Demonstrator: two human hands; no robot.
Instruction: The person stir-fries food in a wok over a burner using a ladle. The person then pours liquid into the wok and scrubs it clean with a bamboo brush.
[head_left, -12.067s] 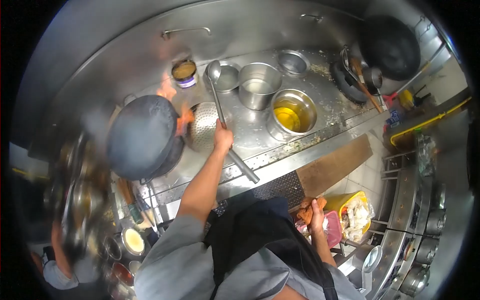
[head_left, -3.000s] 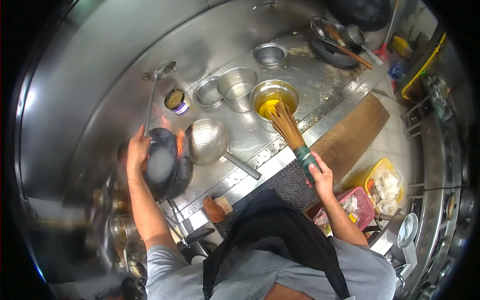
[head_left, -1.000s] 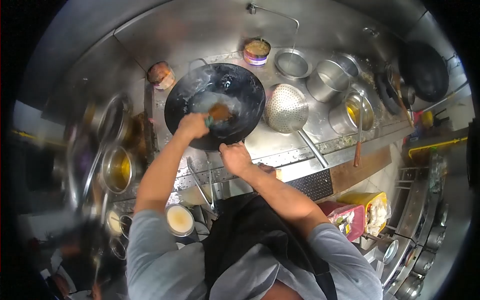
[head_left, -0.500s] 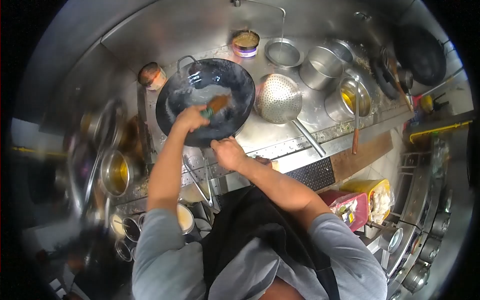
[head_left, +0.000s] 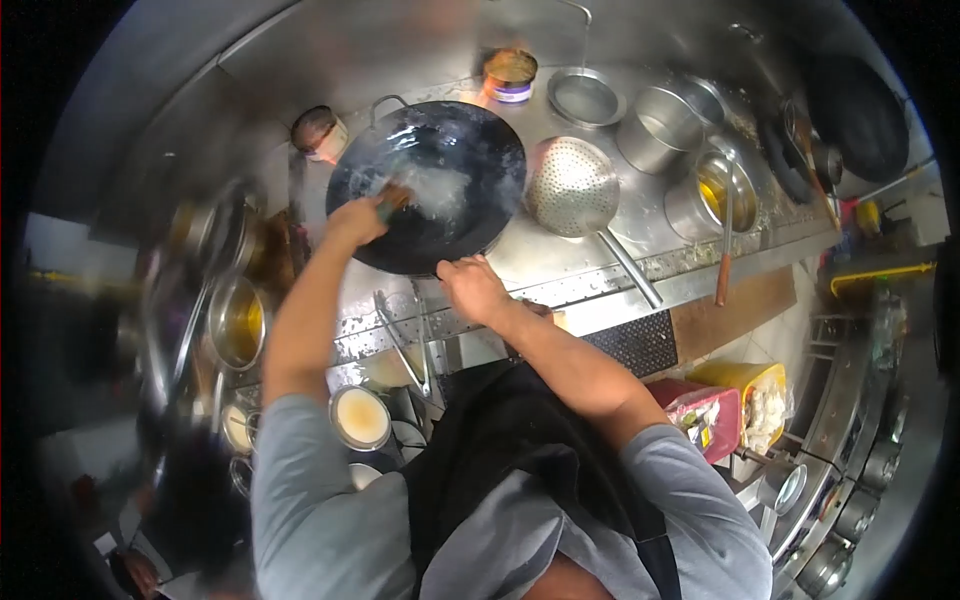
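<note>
A large dark wok point(head_left: 480, 190) stands on the steel stove top, tilted slightly, with whitish water and suds in its bowl. My left hand point(head_left: 357, 222) is closed round a brush point(head_left: 398, 194) with brown bristles and a green part near my fingers. The bristles press on the left inner side of the wok, blurred by motion. At the wok's near edge, my right hand point(head_left: 473, 288) is closed on the rim or a near handle, which my fingers mostly hide.
Right of the wok lies a perforated strainer point(head_left: 572, 188). Steel pots point(head_left: 655, 130), a pot of yellow oil point(head_left: 690, 207) and a ladle point(head_left: 725, 240) stand farther right. An open tin point(head_left: 510, 75) is behind; tongs point(head_left: 405, 350) hang in front. Bins point(head_left: 710, 420) sit lower right.
The brush in my left hand has swept left across the wok, from its middle to the left side. My right hand keeps its hold at the near edge. The whole view has shifted slightly.
</note>
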